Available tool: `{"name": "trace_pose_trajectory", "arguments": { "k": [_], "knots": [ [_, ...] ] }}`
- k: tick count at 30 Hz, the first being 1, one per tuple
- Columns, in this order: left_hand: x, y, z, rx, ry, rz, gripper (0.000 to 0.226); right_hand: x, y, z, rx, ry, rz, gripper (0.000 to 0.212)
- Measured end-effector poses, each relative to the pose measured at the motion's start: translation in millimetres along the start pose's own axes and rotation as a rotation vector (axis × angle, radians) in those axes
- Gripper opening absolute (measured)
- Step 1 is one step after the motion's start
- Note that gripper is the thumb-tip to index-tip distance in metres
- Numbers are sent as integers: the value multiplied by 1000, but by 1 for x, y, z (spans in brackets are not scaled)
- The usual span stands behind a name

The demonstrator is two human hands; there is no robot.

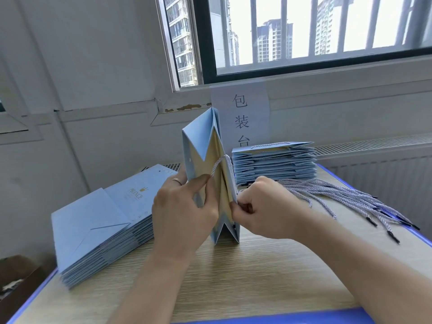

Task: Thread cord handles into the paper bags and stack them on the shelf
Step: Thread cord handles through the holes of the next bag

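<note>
A light blue paper bag stands on edge at the middle of the table, its mouth toward me and its yellow inside showing. My left hand grips the bag's left panel, thumb pressed on a white twisted cord that loops inside the bag. My right hand pinches the right panel's edge low down, fingers curled; whether it also holds the cord end is hidden. Loose cords with black tips fan out on the right.
A pile of flat blue bags lies at the left. A stack of folded bags with cords sits behind, near the wall. The wooden table has a blue edge. A paper sign hangs below the window.
</note>
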State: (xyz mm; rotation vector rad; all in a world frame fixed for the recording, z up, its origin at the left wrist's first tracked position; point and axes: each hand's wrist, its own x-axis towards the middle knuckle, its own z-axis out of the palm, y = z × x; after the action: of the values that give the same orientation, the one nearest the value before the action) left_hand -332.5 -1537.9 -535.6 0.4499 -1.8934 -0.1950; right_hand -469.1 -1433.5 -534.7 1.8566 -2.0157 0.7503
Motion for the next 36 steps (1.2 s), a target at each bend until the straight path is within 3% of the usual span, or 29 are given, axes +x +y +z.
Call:
{"name": "trace_pose_trajectory", "arguments": {
  "k": [7,14,26,32,36],
  "knots": [
    [-2,-2,7,-52,-4,26,27,-1,-5,-3,17,-12,16,52],
    [-6,-7,14,-64,-241,-94,24,0,-6,-4,59,-37,21,50],
    [-3,-3,8,-35,-113,-48,29,-1,-4,-7,120,-69,50,51],
    [-6,-6,13,5,-239,-86,30,-1,-5,-7,161,-114,66,50],
    [-6,-4,12,-35,-239,-100,30,-2,-3,-8,176,-122,75,51]
  ]
}}
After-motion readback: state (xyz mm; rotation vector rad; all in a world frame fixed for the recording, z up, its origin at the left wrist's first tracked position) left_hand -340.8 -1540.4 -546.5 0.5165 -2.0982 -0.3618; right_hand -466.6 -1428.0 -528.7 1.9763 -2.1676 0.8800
